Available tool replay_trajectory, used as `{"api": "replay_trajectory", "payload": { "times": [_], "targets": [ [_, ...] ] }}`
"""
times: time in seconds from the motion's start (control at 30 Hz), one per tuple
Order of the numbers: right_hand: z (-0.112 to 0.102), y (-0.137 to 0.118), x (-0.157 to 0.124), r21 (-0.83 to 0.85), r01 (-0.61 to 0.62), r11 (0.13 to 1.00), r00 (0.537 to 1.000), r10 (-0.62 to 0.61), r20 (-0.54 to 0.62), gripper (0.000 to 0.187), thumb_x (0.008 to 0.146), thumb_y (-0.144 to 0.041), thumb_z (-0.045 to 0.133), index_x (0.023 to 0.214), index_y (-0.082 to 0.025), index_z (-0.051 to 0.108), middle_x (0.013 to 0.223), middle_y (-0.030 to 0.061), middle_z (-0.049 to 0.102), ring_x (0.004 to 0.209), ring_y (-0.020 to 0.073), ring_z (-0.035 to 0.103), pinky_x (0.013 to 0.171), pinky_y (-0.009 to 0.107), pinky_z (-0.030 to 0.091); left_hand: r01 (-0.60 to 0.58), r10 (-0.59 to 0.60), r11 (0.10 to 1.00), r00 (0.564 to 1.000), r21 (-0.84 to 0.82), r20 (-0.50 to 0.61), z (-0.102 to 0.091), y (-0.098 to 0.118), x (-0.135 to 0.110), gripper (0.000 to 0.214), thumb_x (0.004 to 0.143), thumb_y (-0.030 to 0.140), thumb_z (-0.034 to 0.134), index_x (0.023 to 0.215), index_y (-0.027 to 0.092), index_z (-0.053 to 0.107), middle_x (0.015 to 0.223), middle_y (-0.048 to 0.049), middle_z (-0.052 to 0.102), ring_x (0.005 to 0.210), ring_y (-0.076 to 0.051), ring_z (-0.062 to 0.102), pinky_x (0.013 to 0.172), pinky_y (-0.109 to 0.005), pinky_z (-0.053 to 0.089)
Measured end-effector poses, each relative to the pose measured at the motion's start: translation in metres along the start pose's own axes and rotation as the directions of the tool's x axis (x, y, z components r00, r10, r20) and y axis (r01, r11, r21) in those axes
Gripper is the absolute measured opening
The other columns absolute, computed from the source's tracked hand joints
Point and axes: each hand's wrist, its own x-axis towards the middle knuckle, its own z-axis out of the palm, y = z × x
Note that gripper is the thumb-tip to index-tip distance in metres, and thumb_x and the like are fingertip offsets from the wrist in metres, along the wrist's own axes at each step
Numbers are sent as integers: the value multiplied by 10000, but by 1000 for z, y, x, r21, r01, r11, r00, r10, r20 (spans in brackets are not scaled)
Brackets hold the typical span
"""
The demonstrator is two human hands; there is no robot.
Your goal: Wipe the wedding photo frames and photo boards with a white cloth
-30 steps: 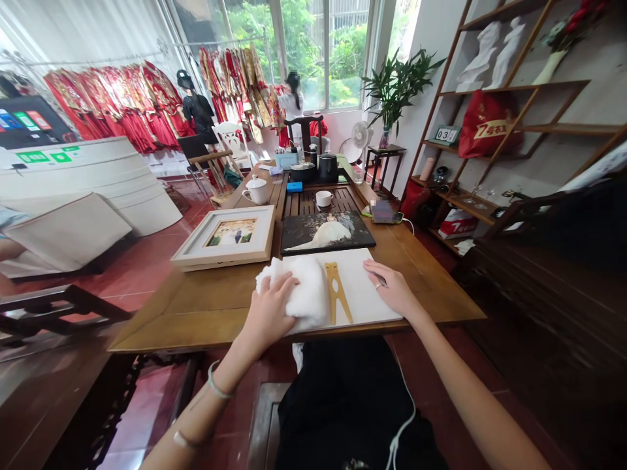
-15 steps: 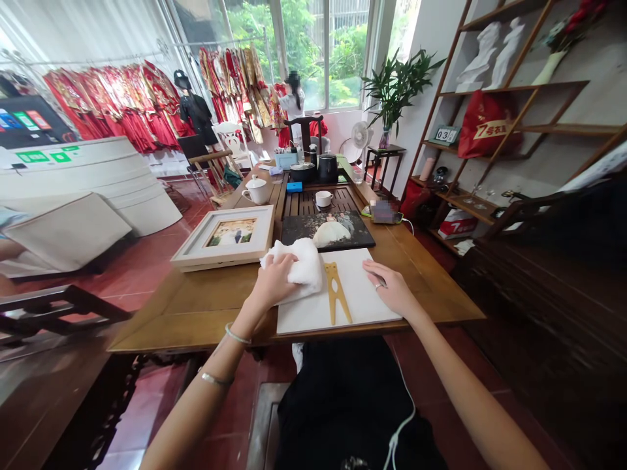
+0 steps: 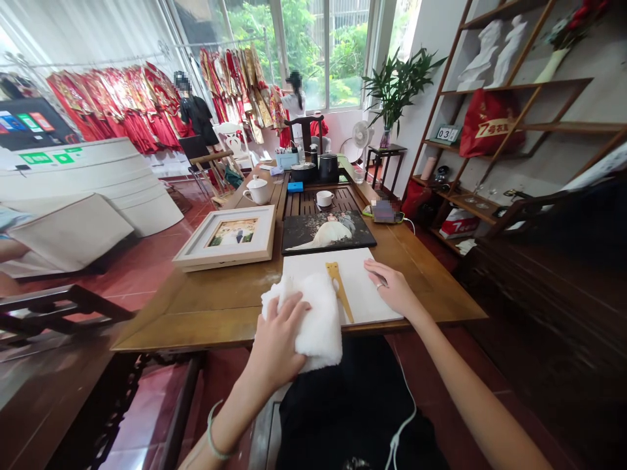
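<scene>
My left hand [image 3: 280, 336] grips a folded white towel [image 3: 321, 320], which covers the left part of a flat white board [image 3: 362, 284] and hangs over its near edge. Fingers curve over the cloth. My right hand [image 3: 394, 287], wearing a ring, lies on the board's right side with its fingers stretched out over the surface. Between the two hands a yellow, two-legged flat tool [image 3: 341, 294] rests on the board, its left leg mostly hidden by the towel.
Behind the board lies a dark painted panel [image 3: 326, 232]. A light wooden picture frame [image 3: 225, 236] is to its left. Farther back stand a white lidded cup [image 3: 257, 191], a small white cup [image 3: 324, 198] and a black kettle [image 3: 328, 168]. Two people are near the clothes racks.
My left hand has drawn the towel toward me and slightly right, past the board's near edge and over part of the yellow tool. My right hand stays almost in place.
</scene>
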Motion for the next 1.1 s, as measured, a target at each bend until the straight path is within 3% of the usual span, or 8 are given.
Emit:
{"api": "replay_trajectory", "payload": {
  "times": [0.2, 0.43, 0.63, 0.83, 1.1],
  "targets": [
    [-2, -2, 1, -22, -8, 1000, 999, 8, 36, 346, 876, -233, 468, 1136, -168, 687, 1263, 112, 645, 1239, 245, 557, 1092, 461, 408, -30, 30, 1000, 999, -3, -37, -2, -12, 41, 534, 666, 189, 538, 1195, 249, 513, 1420, -15, 458, 1172, -337, 399, 880, -468, 442],
    [-2, 0, 1, 3, 1, 1000, 1000, -1, 14, 330, 865, -228, 494, 1123, -211, 698, 1243, 85, 661, 1227, 240, 568, 1089, 459, 409, -36, 39, 998, 997, 44, -73, 3, -15, 98, 455, 768, 295, 542, 1218, 266, 480, 1372, -41, 488, 1171, -348, 401, 845, -498, 458],
    [-1, 0, 1, -2, 1, 1000, 1000, -1, 13, 333, 864, -232, 488, 1120, -210, 700, 1243, 88, 660, 1227, 240, 568, 1089, 460, 410, -67, 68, 998, 994, 23, -83, 2, -18, 121, 444, 793, 359, 556, 1220, 268, 470, 1350, -53, 496, 1200, -344, 385, 891, -523, 439],
    [-1, 0, 1, 10, -6, 1000, 1000, 6, 4, 326, 862, -242, 504, 1122, -222, 699, 1236, 81, 665, 1222, 240, 572, 1090, 455, 408, -54, 55, 998, 997, 24, -50, 0, -9, 108, 448, 787, 323, 543, 1224, 250, 474, 1330, -71, 498, 1175, -352, 398, 869, -511, 451],
    [0, 0, 0, 4, 1, 1000, 1000, -1, -1, 321, 870, -241, 498, 1118, -212, 700, 1240, 91, 662, 1221, 243, 573, 1086, 463, 411, -41, 40, 997, 999, 62, 12, 1, 25, 47, 578, 696, 237, 573, 1256, 264, 434, 1426, -64, 407, 1216, -382, 343, 872, -541, 453]
  ]
}}
